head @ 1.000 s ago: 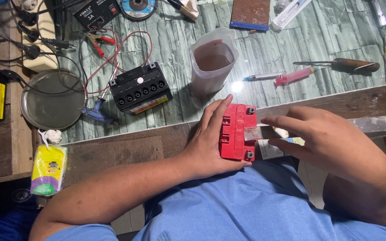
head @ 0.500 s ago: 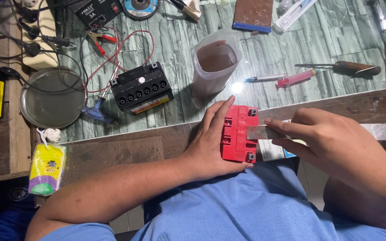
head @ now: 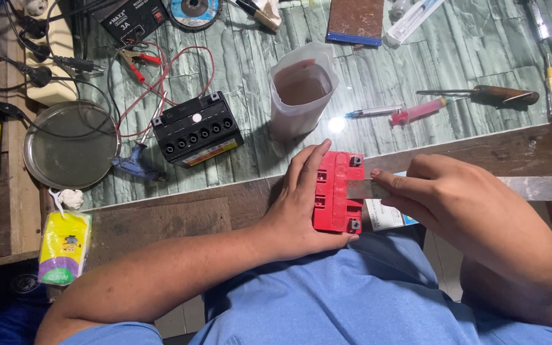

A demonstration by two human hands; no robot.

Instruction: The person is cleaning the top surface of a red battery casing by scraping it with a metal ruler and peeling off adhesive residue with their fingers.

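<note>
A small red battery [head: 335, 191] lies on its side at the table's near edge, above my lap. My left hand [head: 299, 203] grips it from the left, fingers stretched along its top. My right hand [head: 461, 204] holds a flat grey metal blade [head: 538, 187]. The blade's tip presses against the red battery's right face between the two terminals. A white and blue label shows under the battery beside my right thumb.
A black battery [head: 196, 130] with red clip leads, a plastic jug [head: 301, 89] of brownish liquid, a round metal dish [head: 70, 144], a syringe [head: 373, 112], screwdrivers [head: 480, 94], a grinding disc and a power supply lie on the green tabletop [head: 455, 64]. A yellow packet [head: 64, 248] rests at left.
The view has shifted slightly. My right hand has slid the blade a little further left against the red battery; my left hand keeps its grip.
</note>
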